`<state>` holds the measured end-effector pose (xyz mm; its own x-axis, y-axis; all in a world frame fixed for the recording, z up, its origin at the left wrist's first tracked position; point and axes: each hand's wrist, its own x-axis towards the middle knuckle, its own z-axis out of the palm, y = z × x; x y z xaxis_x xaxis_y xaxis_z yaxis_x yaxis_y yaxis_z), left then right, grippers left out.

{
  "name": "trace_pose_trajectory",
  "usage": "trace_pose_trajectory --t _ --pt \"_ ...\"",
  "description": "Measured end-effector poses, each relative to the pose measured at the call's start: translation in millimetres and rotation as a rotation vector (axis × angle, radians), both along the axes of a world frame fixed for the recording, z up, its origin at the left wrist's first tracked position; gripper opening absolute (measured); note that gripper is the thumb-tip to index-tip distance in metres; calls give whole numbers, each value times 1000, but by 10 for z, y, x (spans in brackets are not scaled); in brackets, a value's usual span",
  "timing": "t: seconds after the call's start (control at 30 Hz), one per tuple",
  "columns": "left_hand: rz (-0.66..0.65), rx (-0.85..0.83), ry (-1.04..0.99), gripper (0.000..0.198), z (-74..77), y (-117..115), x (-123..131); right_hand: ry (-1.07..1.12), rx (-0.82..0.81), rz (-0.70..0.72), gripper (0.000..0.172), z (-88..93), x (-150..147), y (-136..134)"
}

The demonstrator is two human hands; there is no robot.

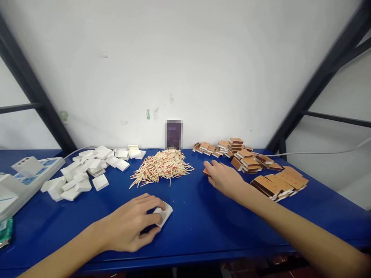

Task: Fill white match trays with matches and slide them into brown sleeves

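Note:
My left hand [133,224] rests on the blue table [203,224] near the front edge, its fingers curled round a white matchbox tray [164,213]. My right hand [222,175] reaches further back, fingers closed over a small brown matchbox sleeve [206,172] lying flat on the table. A heap of red-tipped matches [162,166] lies between and behind the two hands. White trays [87,170] are scattered to the left, and brown sleeves [249,160] are stacked to the right.
A white power strip [26,173] with plugs sits at the left edge, a green object [5,229] below it. A dark blurred card [174,134] leans on the white wall. Black frame bars slant up on both sides. A cable runs at the right.

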<state>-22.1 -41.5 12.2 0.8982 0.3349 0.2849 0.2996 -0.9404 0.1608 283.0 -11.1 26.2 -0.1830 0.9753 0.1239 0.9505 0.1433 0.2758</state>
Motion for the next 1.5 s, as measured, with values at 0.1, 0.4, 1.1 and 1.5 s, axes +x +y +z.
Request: trace_pose_trajectory --t 0.1,0.4,1.1,1.5 --pt "-64 -32 -65 7 -72 86 190 13 54 -77 21 -48 -5 188" --pt "64 37 -407 17 21 603 283 448 217 341 19 -33 -92 266" --pt "355 195 63 15 -104 885 -129 276 48 723 15 -199 -454 32" --pt "318 129 -95 14 -141 785 -17 368 -36 721 21 -413 -505 41"
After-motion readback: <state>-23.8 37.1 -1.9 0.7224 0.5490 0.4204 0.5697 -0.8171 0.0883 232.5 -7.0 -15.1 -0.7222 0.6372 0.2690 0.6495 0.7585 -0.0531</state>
